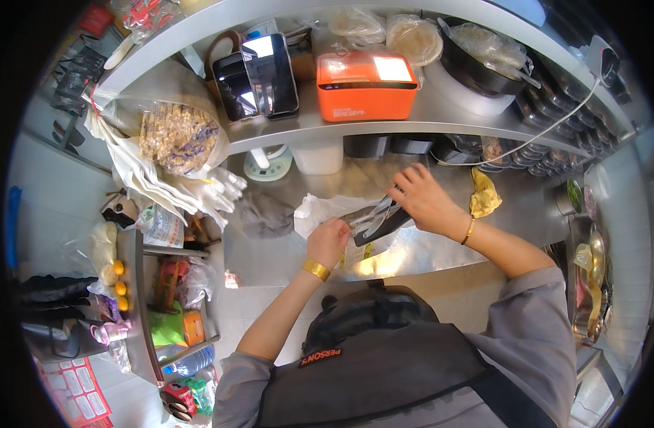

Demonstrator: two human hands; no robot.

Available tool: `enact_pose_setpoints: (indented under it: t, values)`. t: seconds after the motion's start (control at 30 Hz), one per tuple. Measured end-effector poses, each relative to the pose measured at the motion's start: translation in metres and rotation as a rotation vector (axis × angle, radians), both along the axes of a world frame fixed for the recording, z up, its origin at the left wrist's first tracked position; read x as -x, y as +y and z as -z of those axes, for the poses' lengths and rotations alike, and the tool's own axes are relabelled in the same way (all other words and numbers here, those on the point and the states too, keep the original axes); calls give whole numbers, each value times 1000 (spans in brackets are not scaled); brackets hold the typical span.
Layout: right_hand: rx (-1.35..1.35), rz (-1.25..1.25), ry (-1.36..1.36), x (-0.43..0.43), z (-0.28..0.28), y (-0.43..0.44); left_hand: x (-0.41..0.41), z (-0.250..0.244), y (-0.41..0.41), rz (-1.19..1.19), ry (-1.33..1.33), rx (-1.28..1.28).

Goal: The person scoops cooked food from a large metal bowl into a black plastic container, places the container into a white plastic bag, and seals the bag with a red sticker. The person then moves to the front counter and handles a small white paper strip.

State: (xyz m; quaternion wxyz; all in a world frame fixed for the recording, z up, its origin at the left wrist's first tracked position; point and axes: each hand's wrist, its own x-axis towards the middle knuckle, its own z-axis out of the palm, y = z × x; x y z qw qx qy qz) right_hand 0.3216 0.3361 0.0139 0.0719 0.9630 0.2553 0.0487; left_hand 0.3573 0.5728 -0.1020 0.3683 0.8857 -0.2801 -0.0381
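Above the steel counter (439,241), my right hand (420,195) grips one end of a black takeaway container (383,227), which is tilted and has a clear plastic lid or film (378,214) over it. My left hand (328,241) has its fingertips pinched together at the container's left end; whether it holds the clear edge or the bag cannot be told. Under and behind the container lies a white plastic bag (311,211) with some yellow print. Left of the bag a crumpled grey cloth (268,211) rests on the counter, and a yellow cloth (483,195) lies to the right of my right hand.
A steel shelf (295,135) crosses above the counter, with an orange printer (367,88), two phones (271,75) and a black pan (477,59) on it. Beneath it stand a kitchen scale (267,163) and a white tub (317,155). Bagged skewers (177,136) hang at left; a cable (546,131) droops at right.
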Motion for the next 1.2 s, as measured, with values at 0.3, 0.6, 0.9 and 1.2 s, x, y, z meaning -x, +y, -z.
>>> enact_pose_setpoints:
  t: [0.3,0.6,0.9,1.2]
  values:
    - [268,-205,-41,-20,8,30,14,0,12,-38,3,44]
    - [335,-261,41,-22,42,33,19,-3,7,2,-16,49]
    - [-232,88,-45,-6,34,-27,6,-15,14,-36,-13,67]
    - [-492,939,283,21,199,-119,2,-48,-12,-675,-423,129]
